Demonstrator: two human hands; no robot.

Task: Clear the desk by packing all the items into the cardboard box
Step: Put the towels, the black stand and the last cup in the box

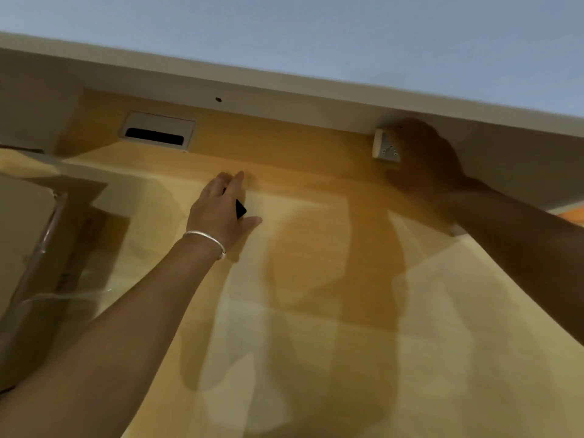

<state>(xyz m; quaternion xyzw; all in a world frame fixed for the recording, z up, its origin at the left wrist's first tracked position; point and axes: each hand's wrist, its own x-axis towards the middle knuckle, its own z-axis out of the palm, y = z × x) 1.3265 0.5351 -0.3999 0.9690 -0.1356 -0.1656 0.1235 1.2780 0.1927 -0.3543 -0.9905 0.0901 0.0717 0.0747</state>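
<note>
Wood desk (316,311), cardboard box (28,248) at its left edge. Left hand (221,210) mid-desk, fingers closed on small black item (240,209); right hand (423,153) at back-right grips small white clock (384,148).

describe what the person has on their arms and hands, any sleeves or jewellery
Both forearms are bare, with no sleeves in view. The left hand has a thin silver bangle at the wrist. The right hand lies in shadow; no ring, watch or glove shows on it.
</note>
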